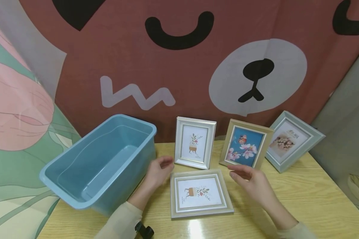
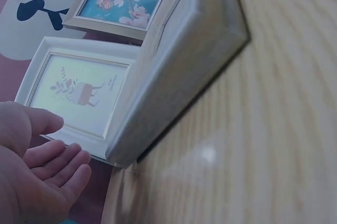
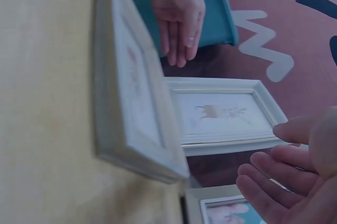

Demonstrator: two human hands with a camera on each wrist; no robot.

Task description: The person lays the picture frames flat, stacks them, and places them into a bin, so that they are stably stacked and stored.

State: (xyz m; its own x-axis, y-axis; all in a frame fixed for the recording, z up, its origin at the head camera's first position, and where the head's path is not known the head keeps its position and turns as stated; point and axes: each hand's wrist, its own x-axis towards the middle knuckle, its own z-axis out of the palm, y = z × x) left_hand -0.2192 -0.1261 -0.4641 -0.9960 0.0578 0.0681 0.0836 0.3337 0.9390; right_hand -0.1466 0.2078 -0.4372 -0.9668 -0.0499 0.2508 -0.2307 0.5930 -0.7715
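Observation:
My left hand (image 1: 159,171) is held between the blue tub and a white picture frame (image 1: 195,142) that stands upright. Its fingers are relaxed and hold nothing, as the left wrist view also shows. Across from it, my right hand (image 1: 251,182) hovers in front of a tan picture frame (image 1: 225,151) with a bird and blossoms; its loosely bent fingers (image 3: 276,176) grip nothing. Between the two hands, a champagne-coloured picture frame (image 1: 201,194) lies flat, picture side up, with a potted-plant print turned sideways.
A deep blue plastic tub (image 1: 107,166) stands at the left of the wooden table (image 1: 305,199). At the right, a grey-blue picture frame (image 1: 293,141) leans at an angle, partly behind the tan one. A printed cloth (image 1: 179,73) hangs behind the table.

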